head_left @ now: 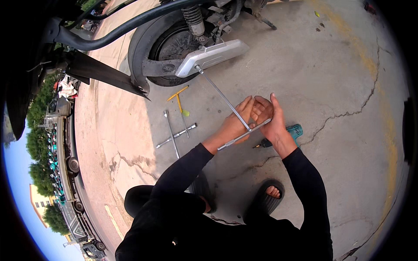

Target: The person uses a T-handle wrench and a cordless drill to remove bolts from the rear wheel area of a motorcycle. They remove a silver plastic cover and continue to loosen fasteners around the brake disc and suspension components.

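A long silver T-bar socket wrench (222,98) reaches from the silver side cover (217,54) at the scooter's rear wheel (161,48) down to its crossbar in front of me. My left hand (235,124) is beside the crossbar, fingers stretched up together, its palm side hidden. My right hand (272,126) is at the bar's right end, open and cupped with thumb raised. A yellow-handled T-wrench (178,98) and silver wrenches (172,132) lie on the concrete left of my hands. A teal power drill (294,132) lies behind my right wrist, partly hidden.
A dark curved frame tube (100,41) and black panel crowd the upper left. My sandaled foot (272,191) stands below my hands on cracked concrete (348,143) with a faded yellow line. A loaded truck (72,165) stands at the far left beside trees.
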The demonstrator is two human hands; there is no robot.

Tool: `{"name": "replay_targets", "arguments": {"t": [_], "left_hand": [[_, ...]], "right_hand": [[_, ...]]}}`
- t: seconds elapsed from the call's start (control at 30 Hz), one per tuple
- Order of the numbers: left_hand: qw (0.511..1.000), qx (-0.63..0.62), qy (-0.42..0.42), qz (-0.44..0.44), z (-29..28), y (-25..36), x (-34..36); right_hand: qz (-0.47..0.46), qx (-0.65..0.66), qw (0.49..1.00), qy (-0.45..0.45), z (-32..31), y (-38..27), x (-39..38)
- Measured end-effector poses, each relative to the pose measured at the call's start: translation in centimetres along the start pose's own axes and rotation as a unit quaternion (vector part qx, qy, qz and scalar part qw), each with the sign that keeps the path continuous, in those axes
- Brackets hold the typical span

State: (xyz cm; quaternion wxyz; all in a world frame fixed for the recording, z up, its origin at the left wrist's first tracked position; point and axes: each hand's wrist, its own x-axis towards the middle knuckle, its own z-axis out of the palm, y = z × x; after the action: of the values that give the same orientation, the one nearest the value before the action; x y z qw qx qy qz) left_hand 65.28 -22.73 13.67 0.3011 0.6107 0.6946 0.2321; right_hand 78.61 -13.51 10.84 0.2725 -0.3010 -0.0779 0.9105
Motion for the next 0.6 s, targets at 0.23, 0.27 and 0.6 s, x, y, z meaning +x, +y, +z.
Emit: {"name": "replay_targets", "arguments": {"t": [0.23,0.27,0.6], "left_hand": [[0.892,-0.188,-0.313,-0.267,-8.4,7.4,-1.1],[0.934,-0.08,-0.277,-0.209,-6.8,7.9,-2.5],[0.979,-0.187,0.078,-0.002,7.0,-0.5,-1.6]], "right_hand": [[0.011,0.113,0.993,-0.027,-3.5,-0.1,1.9],[0.019,0.126,0.991,-0.048,-3.2,0.2,1.5],[-0.152,-0.416,0.878,-0.183,6.8,-3.8,-4.5]]}}
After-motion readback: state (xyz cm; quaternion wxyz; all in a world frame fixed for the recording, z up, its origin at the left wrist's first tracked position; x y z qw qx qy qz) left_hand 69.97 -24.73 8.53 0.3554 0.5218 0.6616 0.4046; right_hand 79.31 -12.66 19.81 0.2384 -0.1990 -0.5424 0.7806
